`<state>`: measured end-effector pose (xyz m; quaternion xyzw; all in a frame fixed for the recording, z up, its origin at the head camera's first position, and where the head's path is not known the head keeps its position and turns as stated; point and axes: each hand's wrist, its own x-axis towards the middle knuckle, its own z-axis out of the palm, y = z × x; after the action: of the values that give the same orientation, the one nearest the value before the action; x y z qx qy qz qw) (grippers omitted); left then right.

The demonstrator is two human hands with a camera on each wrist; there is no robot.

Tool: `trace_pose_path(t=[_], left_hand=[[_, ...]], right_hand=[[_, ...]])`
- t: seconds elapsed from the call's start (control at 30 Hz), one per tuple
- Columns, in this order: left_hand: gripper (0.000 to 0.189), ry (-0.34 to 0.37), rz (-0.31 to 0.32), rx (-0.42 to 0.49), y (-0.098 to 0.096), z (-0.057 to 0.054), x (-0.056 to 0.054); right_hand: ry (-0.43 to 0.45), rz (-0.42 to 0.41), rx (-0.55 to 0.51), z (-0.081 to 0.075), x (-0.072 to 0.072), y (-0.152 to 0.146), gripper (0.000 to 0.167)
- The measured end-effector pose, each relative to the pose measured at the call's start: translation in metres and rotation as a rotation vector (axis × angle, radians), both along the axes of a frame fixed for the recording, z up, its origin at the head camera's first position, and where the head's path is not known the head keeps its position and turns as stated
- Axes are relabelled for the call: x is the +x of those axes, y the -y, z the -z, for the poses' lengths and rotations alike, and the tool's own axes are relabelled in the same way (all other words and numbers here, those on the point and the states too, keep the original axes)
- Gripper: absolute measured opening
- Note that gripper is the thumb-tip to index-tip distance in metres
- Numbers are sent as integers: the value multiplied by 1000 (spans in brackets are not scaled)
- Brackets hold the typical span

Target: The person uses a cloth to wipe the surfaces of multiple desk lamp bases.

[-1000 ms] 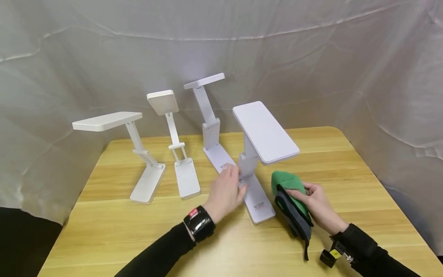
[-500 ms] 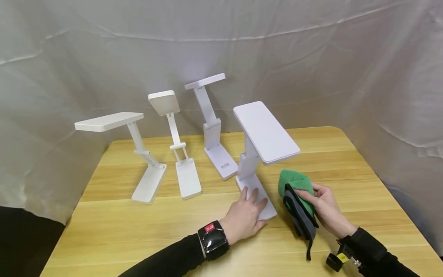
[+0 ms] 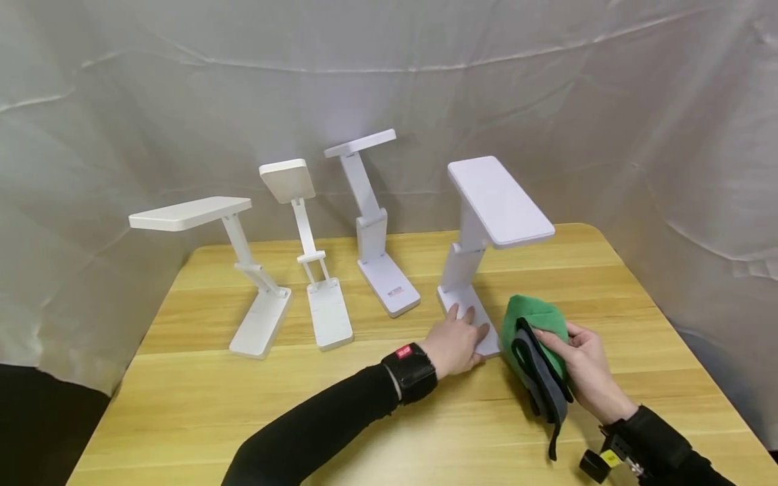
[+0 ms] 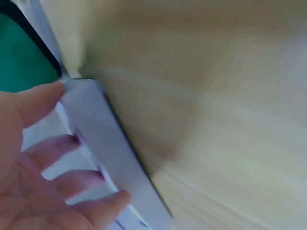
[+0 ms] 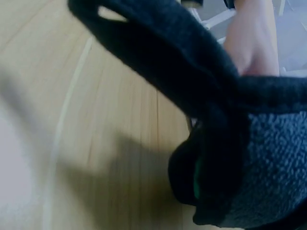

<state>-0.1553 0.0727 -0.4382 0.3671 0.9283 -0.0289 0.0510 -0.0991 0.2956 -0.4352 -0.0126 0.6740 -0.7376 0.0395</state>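
My left hand (image 3: 454,344) lies with spread fingers on the base (image 3: 464,298) of the rightmost white folding desk lamp (image 3: 501,201). Its thumb reaches the near end of that base, and in the left wrist view the fingertips (image 4: 112,201) meet the base's edge. The lamp's arm is unfolded, its flat head tilted over the table. To the right of it, my right hand (image 3: 586,371) pinches a folded cloth (image 3: 533,314), green on one side and dark grey on the other with black edging. The cloth's grey side (image 5: 276,167) fills much of the right wrist view.
Three more white folding desk lamps stand unfolded to the left: one at the far left (image 3: 260,324), one beside it (image 3: 330,314), and one at the back middle (image 3: 389,283). The wooden table (image 3: 200,405) has grey sheeting (image 3: 389,94) hung behind it.
My left hand has moved from between two lamps onto the rightmost lamp's base, and that lamp has shifted back and right. My right hand, still pinching the cloth, has drifted slightly right.
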Motion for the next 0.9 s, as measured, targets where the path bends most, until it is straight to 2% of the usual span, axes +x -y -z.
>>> trace_pose_path(t=[0.2, 0.37, 0.57, 0.77, 0.9], left_hand=[[59, 46, 53, 23, -23, 6, -42], [59, 78, 66, 6, -42, 6, -67], [57, 93, 35, -25, -60, 0, -80], [58, 142, 14, -31, -68, 2, -91], [58, 151, 8, -35, -70, 1, -95]], right_hand=[[-17, 51, -50, 0, 3, -3, 27], [-34, 59, -92, 1, 4, -4, 30], [-45, 65, -115, 3, 5, -3, 32], [-62, 76, -106, 5, 5, -4, 33], [-60, 83, -103, 7, 4, -4, 32]])
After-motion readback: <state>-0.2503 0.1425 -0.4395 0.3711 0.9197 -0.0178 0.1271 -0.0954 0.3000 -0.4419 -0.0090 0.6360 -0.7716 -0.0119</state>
